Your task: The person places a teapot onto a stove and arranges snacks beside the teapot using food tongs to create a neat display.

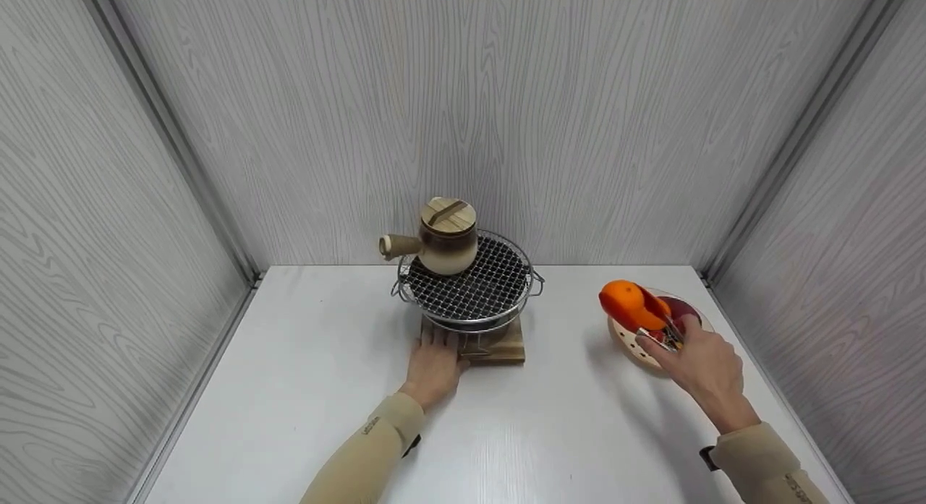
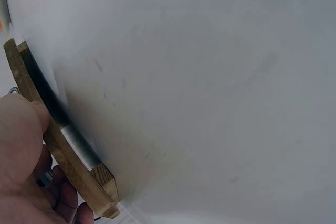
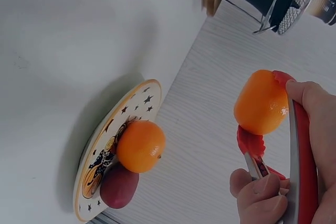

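The right hand (image 1: 705,363) has its fingers and thumb closed around the red tongs (image 3: 305,166), which pinch an orange (image 3: 260,100). This orange is in the air, ahead and to the left of the right hand, well apart from the left hand. Near it is the star-patterned plate (image 3: 147,98), bearing another orange (image 3: 140,146) and a dark red fruit (image 3: 119,187). The left hand (image 1: 434,370) grips the near left corner of the wooden board (image 1: 510,352) under the round grill (image 1: 481,294), where a lidded pot (image 1: 448,254) stands.

tongs (image 3: 302,163): metal, plastic | board (image 1: 500,351): wood | grill mesh (image 1: 470,291): metal | plate (image 3: 144,103): smooth | sleeves (image 1: 362,457): matt cloth
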Demonstrator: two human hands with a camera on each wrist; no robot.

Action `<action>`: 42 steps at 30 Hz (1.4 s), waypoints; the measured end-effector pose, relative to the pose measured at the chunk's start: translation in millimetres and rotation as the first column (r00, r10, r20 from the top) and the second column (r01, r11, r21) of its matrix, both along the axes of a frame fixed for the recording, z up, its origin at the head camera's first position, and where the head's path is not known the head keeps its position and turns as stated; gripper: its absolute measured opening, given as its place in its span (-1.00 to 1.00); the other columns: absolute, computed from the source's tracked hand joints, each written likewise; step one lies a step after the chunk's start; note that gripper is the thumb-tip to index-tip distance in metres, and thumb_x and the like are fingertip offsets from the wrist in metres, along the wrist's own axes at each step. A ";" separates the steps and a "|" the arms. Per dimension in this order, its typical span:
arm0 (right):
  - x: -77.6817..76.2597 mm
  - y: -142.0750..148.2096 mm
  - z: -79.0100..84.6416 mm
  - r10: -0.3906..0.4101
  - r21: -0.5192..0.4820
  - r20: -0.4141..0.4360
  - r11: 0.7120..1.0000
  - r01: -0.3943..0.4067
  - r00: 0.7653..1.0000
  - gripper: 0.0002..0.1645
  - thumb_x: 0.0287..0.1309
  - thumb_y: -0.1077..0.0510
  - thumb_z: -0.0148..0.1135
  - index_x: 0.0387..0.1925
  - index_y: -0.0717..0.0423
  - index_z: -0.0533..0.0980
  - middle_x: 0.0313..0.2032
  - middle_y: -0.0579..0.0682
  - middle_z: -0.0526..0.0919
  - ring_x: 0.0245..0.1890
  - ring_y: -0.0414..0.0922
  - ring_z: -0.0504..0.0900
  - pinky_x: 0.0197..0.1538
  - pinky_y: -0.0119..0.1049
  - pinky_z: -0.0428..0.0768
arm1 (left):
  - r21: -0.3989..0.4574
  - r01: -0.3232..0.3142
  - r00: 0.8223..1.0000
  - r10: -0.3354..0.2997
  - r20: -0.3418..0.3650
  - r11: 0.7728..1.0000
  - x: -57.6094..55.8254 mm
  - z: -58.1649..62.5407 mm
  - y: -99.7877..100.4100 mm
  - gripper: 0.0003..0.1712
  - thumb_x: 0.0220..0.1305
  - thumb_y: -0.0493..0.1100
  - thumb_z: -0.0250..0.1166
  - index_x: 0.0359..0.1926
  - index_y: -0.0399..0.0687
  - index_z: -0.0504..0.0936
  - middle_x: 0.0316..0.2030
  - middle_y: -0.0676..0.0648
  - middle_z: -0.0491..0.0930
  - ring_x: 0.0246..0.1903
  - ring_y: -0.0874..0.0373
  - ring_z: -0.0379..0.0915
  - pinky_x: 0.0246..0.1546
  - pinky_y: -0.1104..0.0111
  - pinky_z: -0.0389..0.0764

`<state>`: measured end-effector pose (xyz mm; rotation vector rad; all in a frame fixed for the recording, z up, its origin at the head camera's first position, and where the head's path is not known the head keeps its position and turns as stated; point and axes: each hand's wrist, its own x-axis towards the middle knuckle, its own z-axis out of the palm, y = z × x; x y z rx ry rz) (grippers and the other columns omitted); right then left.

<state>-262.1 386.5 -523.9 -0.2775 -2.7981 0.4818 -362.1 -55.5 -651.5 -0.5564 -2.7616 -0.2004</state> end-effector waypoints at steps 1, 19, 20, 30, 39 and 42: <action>-1.1 -1.3 1.1 0.002 0.001 -0.004 1.000 -0.002 1.000 0.07 0.24 -0.66 0.38 0.12 0.25 0.52 -0.46 0.18 0.61 -0.56 0.04 0.49 -0.57 -0.20 0.34 | 0.002 -0.004 1.000 0.004 -0.001 1.000 -0.4 -0.3 0.0 -0.11 0.50 0.20 0.44 0.56 -0.29 0.44 0.57 -0.44 0.42 0.58 -0.49 0.36 0.45 -0.19 0.63; -19.0 -29.1 21.8 0.062 0.016 -0.055 0.998 -0.062 0.997 0.00 0.28 -0.51 0.47 0.32 0.22 0.56 -0.31 0.23 0.73 -0.44 0.07 0.56 -0.45 -0.22 0.36 | 0.010 -0.006 1.000 0.006 -0.021 1.000 -1.2 -3.3 0.1 -0.02 0.47 0.22 0.46 0.58 -0.37 0.38 0.57 -0.50 0.39 0.59 -0.50 0.33 0.46 -0.21 0.60; -20.0 -30.0 22.2 0.072 0.023 -0.070 0.997 -0.071 0.995 -0.02 0.28 -0.49 0.48 0.29 0.23 0.57 -0.33 0.23 0.73 -0.46 0.07 0.55 -0.46 -0.23 0.36 | 0.006 -0.010 1.000 0.010 -0.016 1.000 -1.3 -3.3 0.2 -0.01 0.47 0.23 0.46 0.59 -0.37 0.37 0.58 -0.50 0.39 0.60 -0.50 0.32 0.49 -0.21 0.59; -29.9 -39.5 31.4 0.119 0.048 -0.099 0.992 -0.114 0.988 -0.10 0.29 -0.53 0.44 0.10 0.21 0.58 -0.46 0.13 0.64 -0.56 0.00 0.49 -0.51 -0.23 0.32 | -0.008 -0.029 0.999 0.029 0.037 1.000 0.2 1.8 1.9 -0.01 0.50 0.24 0.42 0.62 -0.33 0.35 0.62 -0.46 0.36 0.64 -0.48 0.27 0.53 -0.23 0.53; -41.3 -50.6 39.2 0.146 0.011 -0.074 0.989 -0.146 0.986 -0.11 0.29 -0.51 0.47 0.12 0.19 0.54 -0.56 0.01 0.46 -0.61 -0.07 0.34 -0.54 -0.24 0.29 | -0.015 -0.027 0.998 0.028 0.053 1.000 -0.3 2.0 1.7 -0.05 0.53 0.25 0.41 0.59 -0.34 0.37 0.60 -0.46 0.39 0.63 -0.48 0.29 0.54 -0.23 0.53; -44.7 -54.6 41.1 0.163 0.009 -0.051 0.987 -0.162 0.985 -0.10 0.31 -0.52 0.45 0.14 0.19 0.52 -0.53 0.03 0.49 -0.58 -0.06 0.37 -0.53 -0.25 0.31 | -0.019 -0.028 0.998 0.029 0.050 0.999 -0.2 1.1 1.2 -0.05 0.52 0.26 0.41 0.57 -0.35 0.39 0.59 -0.47 0.40 0.63 -0.48 0.30 0.53 -0.22 0.54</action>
